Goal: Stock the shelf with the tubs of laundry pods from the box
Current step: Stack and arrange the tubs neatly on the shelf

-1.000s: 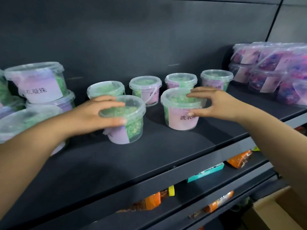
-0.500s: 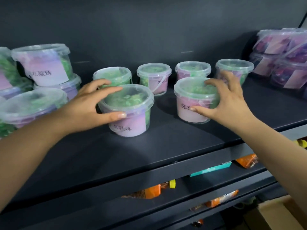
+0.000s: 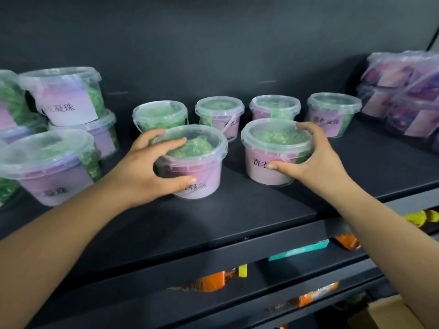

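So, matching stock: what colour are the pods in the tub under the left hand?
Green, seen through the clear lid of the tub in the head view.

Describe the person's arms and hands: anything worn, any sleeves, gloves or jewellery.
Both forearms are bare as far as the frame shows: no sleeves in view. The left hand and the right hand wear no gloves, and no rings, bracelets or watch show on fingers or wrists. The nails that show are short and look unpainted. No markings or tattoos are visible.
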A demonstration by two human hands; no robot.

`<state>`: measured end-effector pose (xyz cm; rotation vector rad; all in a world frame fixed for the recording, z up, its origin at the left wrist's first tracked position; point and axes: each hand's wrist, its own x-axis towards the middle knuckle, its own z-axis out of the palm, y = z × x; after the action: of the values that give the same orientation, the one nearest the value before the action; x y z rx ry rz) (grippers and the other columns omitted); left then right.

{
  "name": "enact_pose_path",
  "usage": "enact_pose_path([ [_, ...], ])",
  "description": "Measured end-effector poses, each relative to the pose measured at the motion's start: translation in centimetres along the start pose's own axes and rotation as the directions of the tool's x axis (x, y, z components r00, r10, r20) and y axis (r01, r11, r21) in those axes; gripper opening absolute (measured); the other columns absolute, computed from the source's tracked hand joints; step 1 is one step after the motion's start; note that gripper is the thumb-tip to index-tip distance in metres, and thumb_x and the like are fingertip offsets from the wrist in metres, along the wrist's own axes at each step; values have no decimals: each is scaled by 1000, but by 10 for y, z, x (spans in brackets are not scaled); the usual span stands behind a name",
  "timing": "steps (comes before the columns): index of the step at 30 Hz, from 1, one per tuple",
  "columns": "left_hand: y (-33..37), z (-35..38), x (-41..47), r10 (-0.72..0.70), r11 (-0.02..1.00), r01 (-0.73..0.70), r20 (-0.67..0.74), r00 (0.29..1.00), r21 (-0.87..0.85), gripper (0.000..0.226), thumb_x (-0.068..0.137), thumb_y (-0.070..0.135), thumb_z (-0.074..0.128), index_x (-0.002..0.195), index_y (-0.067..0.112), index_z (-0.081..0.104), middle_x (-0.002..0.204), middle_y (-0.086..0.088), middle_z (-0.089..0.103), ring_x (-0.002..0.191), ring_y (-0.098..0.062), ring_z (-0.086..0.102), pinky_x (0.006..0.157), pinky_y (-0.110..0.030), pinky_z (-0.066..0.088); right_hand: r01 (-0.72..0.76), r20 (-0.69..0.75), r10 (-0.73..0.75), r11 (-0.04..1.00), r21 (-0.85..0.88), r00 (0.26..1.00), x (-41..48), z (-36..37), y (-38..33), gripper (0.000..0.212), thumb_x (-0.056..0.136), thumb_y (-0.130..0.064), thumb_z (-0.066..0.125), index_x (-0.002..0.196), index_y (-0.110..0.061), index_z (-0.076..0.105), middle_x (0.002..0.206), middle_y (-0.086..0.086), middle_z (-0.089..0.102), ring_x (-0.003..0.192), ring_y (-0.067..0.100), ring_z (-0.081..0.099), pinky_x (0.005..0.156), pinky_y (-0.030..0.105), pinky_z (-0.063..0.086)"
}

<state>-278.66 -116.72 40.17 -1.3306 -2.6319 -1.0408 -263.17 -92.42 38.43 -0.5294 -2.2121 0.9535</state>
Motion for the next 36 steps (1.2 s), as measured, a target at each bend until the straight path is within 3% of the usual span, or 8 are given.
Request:
enact_pose_path([
  [4,-16,-12,2,67,988,-49,124,990,-144,84,39,55,84,103,70,33,149,14,10,132,6,14,108,-18,15,-19,64,9,987,161,998,-18,0,-7,83,62,-10,81,125,-29,30,107,-27,43,88,-27,47,73,-6,35],
  [6,-22,-11,7,73,946,-14,170,983,-325,94,26,62,81,107,70,32,142,17,30,130,3,32,109,-23,28,-33,79,17,978,207,997,-23,3,-11,81,64,-4,78,121,-30,27,105,-27,41,82,-34,44,69,-7,35],
  [9,-21,-6,12,100,922,-41,134,986,-386,78,29,53,75,101,55,43,112,28,49,101,15,51,90,-3,37,-63,59,48,962,267,997,-27,6,-22,87,52,-17,80,121,-32,30,108,-25,45,93,-23,49,75,-1,41],
  [17,-2,-47,1,76,934,-117,-133,988,-337,72,38,46,88,100,39,50,107,15,54,97,-3,53,84,-12,39,-64,-5,72,910,409,997,-39,7,-65,117,22,-59,87,125,-31,39,128,-6,51,116,8,53,98,36,47],
  [23,-17,-134,-25,49,982,-107,-336,941,-158,90,31,56,76,114,35,49,114,12,49,93,-6,52,87,-23,39,31,35,-50,906,421,998,-20,41,-129,148,15,-60,86,143,-24,21,126,-15,47,117,1,49,99,25,43],
  [27,-65,-185,-53,-54,996,22,-416,908,-83,96,18,75,69,107,47,46,115,9,55,102,-18,58,94,-36,45,68,103,-130,882,466,986,-5,93,-171,141,23,-46,87,144,-21,19,116,-24,49,114,1,51,100,26,43],
  [31,-105,-224,-83,-140,990,114,-463,875,-85,99,29,66,81,118,35,50,120,3,53,100,-18,56,86,-27,40,114,128,-200,866,487,971,5,145,-208,122,41,-35,91,142,-21,24,119,-18,50,121,10,48,104,32,41],
  [36,-143,-238,-99,-221,971,149,-465,857,-187,78,53,25,87,122,27,50,116,3,50,96,-16,53,81,-27,38,175,169,-272,881,439,947,8,187,-228,110,58,-20,82,146,-22,15,126,-20,39,122,0,38,95,12,35],
])
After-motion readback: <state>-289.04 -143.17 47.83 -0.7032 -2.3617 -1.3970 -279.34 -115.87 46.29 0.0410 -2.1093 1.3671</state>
